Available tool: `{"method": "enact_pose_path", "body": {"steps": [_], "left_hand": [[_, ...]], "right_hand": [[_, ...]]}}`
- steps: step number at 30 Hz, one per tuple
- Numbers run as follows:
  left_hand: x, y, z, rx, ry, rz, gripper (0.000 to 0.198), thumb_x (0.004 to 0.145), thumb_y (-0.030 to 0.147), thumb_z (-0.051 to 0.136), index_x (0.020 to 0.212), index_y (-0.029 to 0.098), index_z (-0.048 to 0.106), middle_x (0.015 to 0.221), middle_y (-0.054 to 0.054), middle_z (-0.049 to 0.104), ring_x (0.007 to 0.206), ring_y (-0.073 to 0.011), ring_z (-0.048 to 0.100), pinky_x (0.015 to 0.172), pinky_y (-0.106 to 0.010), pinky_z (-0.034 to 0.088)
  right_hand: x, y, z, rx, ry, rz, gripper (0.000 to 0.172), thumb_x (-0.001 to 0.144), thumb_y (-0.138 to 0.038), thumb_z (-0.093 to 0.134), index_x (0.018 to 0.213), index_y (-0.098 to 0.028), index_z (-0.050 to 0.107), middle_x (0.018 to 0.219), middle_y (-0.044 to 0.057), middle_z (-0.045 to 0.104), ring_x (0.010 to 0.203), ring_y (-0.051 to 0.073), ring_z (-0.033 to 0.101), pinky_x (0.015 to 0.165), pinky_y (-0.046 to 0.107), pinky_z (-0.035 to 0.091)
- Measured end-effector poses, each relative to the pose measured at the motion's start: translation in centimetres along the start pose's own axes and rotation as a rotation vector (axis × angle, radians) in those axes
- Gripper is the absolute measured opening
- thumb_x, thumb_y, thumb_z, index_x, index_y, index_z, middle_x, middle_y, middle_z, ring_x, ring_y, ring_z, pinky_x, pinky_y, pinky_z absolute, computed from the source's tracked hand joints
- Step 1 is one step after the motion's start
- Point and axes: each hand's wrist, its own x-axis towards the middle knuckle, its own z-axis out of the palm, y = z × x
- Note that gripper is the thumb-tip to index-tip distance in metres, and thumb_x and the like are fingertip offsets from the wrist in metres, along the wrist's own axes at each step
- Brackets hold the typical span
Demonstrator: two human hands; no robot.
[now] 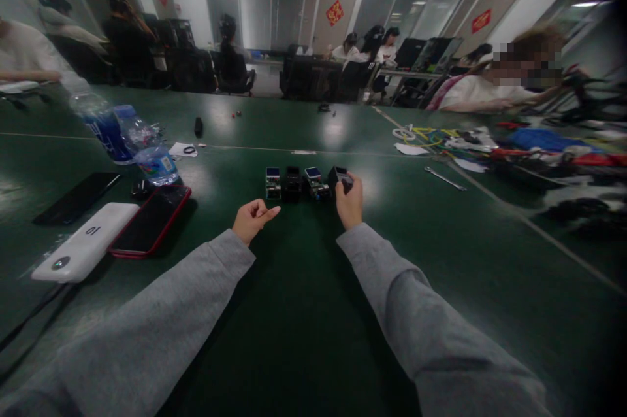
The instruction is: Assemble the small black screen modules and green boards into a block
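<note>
My right hand [350,201] grips a small black box-shaped device [337,176] between thumb and fingers, at the right end of a short row. Left of it in the row stand an electronic module with a small dark screen and bare circuit parts [316,183], a black-cased module [292,183] and another bare module with a screen [273,183]. My left hand [251,221] is just in front of the row's left end, apart from it. Its fingers are curled in and its thumb points right; nothing shows in it.
On the left lie a red-edged phone [151,221], a white power bank with a cable [88,240] and a dark phone [78,198], near water bottles [157,165]. A wrench [445,179] and tangled cables [441,137] lie right on the green table [304,312]. People sit beyond.
</note>
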Motion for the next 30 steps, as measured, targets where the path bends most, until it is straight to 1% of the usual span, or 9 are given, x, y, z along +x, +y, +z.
{"method": "enact_pose_path", "body": {"steps": [4,8,14,18,20,22,25,27,30], "left_hand": [[-0.2,0.2,0.0,0.045,-0.019,-0.017,0.055,0.065,0.039,0.075,0.054,0.019,0.025,0.046,0.010,0.030,0.041,-0.0035,0.030,0.041,-0.017,0.029],[-0.1,-0.1,0.0,0.046,-0.003,0.009,0.056,0.067,0.040,0.073,0.055,0.020,0.023,0.047,0.010,0.029,0.041,-0.0042,0.029,0.041,-0.018,0.027],[-0.2,-0.4,-0.1,0.289,0.050,0.180,0.049,0.076,0.040,0.064,0.054,0.019,0.026,0.050,0.009,0.030,0.045,-0.0053,0.029,0.047,-0.019,0.031],[-0.1,-0.2,-0.6,0.508,0.058,0.316,0.047,0.080,0.040,0.059,0.054,0.019,0.027,0.051,0.007,0.032,0.047,-0.0064,0.031,0.050,-0.020,0.033],[0.4,0.0,-1.2,0.657,0.076,0.436,0.045,0.082,0.040,0.057,0.054,0.018,0.031,0.051,0.007,0.034,0.047,-0.0069,0.032,0.050,-0.021,0.032],[1.4,0.2,-2.0,0.868,0.068,0.604,0.037,0.085,0.041,0.055,0.059,0.018,0.042,0.054,0.005,0.040,0.048,-0.0083,0.035,0.051,-0.022,0.032],[3.4,0.6,-2.7,1.080,-0.007,0.796,0.028,0.084,0.045,0.055,0.079,0.018,0.055,0.075,-0.001,0.055,0.067,-0.0139,0.050,0.062,-0.026,0.040],[4.6,0.7,-2.8,1.128,0.004,0.836,0.035,0.082,0.050,0.057,0.093,0.017,0.056,0.089,-0.005,0.058,0.082,-0.0184,0.053,0.072,-0.031,0.043],[5.8,0.7,-2.4,1.179,0.047,0.855,0.044,0.080,0.056,0.056,0.101,0.017,0.056,0.103,-0.009,0.058,0.096,-0.0233,0.052,0.082,-0.037,0.042]], "right_hand": [[-0.1,-0.5,-0.1,-0.106,-0.037,-0.151,0.039,0.079,-0.017,0.046,0.118,-0.015,0.052,0.118,0.014,0.049,0.116,0.025,0.043,0.102,0.046,0.034],[-0.4,-1.6,-0.5,-0.209,0.007,-0.201,0.044,0.078,-0.012,0.043,0.120,-0.019,0.053,0.128,0.012,0.044,0.121,0.027,0.038,0.102,0.051,0.030],[-0.8,-3.4,-1.0,-0.189,0.067,-0.276,0.038,0.081,-0.012,0.041,0.116,-0.020,0.053,0.123,0.010,0.050,0.118,0.027,0.040,0.099,0.051,0.032],[-1.1,-4.3,-1.0,-0.152,-0.038,-0.404,0.030,0.086,-0.014,0.040,0.111,-0.020,0.056,0.115,0.009,0.054,0.113,0.026,0.044,0.096,0.048,0.036],[-1.4,-4.8,-0.9,-0.160,-0.100,-0.473,0.029,0.088,-0.014,0.040,0.110,-0.020,0.057,0.113,0.009,0.055,0.110,0.025,0.045,0.096,0.046,0.037],[-1.7,-5.4,-0.9,-0.180,-0.160,-0.534,0.029,0.089,-0.015,0.041,0.112,-0.019,0.057,0.113,0.010,0.055,0.110,0.025,0.046,0.097,0.045,0.037],[-2.4,-6.5,-0.9,-0.233,-0.261,-0.606,0.030,0.089,-0.015,0.043,0.117,-0.018,0.055,0.119,0.011,0.053,0.113,0.026,0.045,0.097,0.044,0.038],[-3.0,-7.3,-0.9,-0.279,-0.355,-0.660,0.032,0.090,-0.015,0.042,0.120,-0.020,0.054,0.124,0.010,0.051,0.117,0.026,0.043,0.097,0.044,0.037],[-3.8,-8.1,-0.8,-0.337,-0.483,-0.731,0.033,0.092,-0.018,0.043,0.124,-0.023,0.051,0.132,0.008,0.045,0.123,0.026,0.038,0.100,0.044,0.035]]}}
